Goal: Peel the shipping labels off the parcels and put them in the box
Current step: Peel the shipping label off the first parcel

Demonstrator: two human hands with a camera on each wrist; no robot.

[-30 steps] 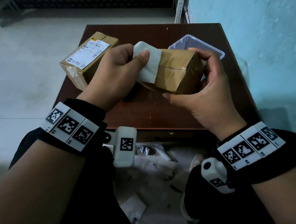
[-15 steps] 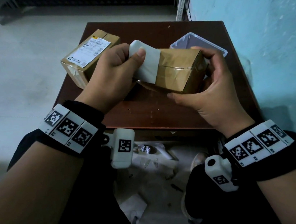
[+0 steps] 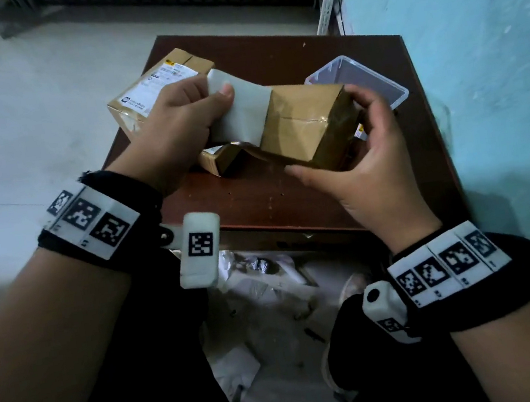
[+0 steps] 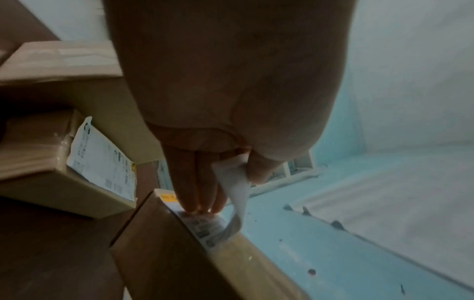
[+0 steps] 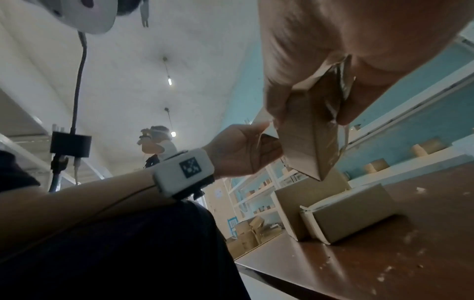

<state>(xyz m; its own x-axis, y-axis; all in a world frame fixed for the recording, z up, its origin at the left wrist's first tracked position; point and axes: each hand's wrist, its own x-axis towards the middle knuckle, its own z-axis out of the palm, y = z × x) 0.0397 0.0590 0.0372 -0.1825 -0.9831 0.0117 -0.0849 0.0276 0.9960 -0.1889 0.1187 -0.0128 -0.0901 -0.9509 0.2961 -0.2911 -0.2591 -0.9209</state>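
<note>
My right hand [image 3: 325, 132] grips a brown parcel [image 3: 304, 124] at its right end, tilted above the table. My left hand [image 3: 220, 88] pinches the white shipping label [image 3: 242, 112] between thumb and fingers. The label is peeled partway back, and its far part still sticks to the parcel. In the left wrist view the label [image 4: 236, 182] curls up from the parcel's edge [image 4: 179, 253]. In the right wrist view, thumb and fingers hold the parcel [image 5: 307, 142] from both sides. The clear plastic box [image 3: 359, 80] stands open at the back right.
A second parcel [image 3: 160, 83] with its label on top lies at the back left of the brown table [image 3: 257, 202]. A small parcel [image 3: 217, 159] lies under the held one. A blue wall [image 3: 476, 71] runs along the right. Crumpled paper lies on the floor at my knees.
The left hand has pulled the label further left, freeing more of it. The held parcel has risen a little, and the small parcel under it now shows.
</note>
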